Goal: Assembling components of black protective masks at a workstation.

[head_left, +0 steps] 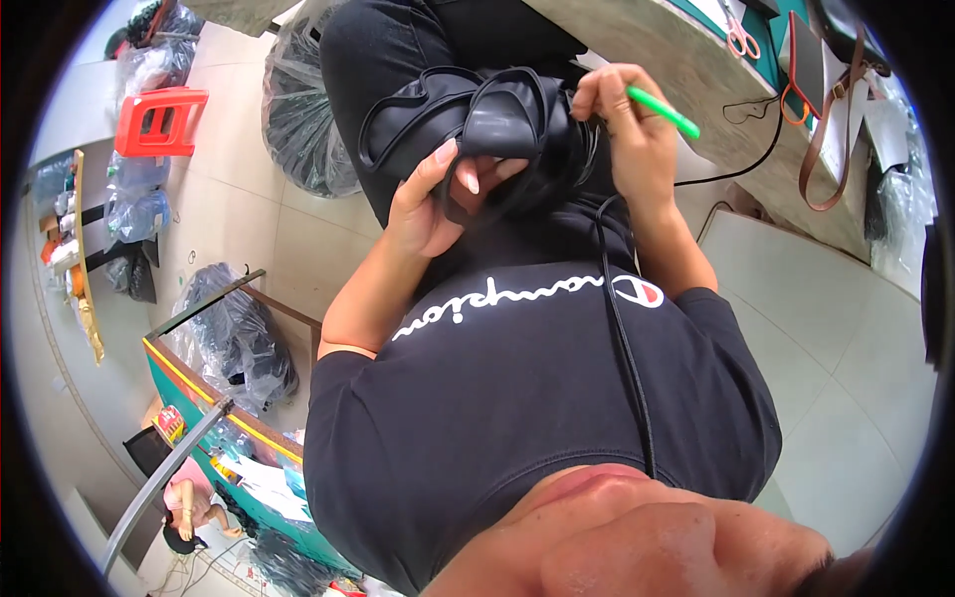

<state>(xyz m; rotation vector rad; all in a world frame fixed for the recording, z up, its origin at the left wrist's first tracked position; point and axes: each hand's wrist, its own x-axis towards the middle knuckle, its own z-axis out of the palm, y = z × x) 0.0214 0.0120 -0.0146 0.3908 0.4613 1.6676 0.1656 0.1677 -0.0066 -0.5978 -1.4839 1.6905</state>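
Observation:
In my lap lies a bunch of black, glossy leather-like pieces with raised, piped edges, looped over one another. My left hand is curled around their near side, thumb on top and fingers underneath. A bright green pen-shaped tool is gripped in my right hand, its rounded end pointing away to the right. That hand's fingertips are at the right edge of the black pieces, and the tool's working tip is hidden there. A black cord hangs down my shirt.
At the upper right, a workbench holds pink-handled scissors and a brown strap. Bagged black goods stand on the floor near a red stool. Another person is at the lower left, by a green-topped table.

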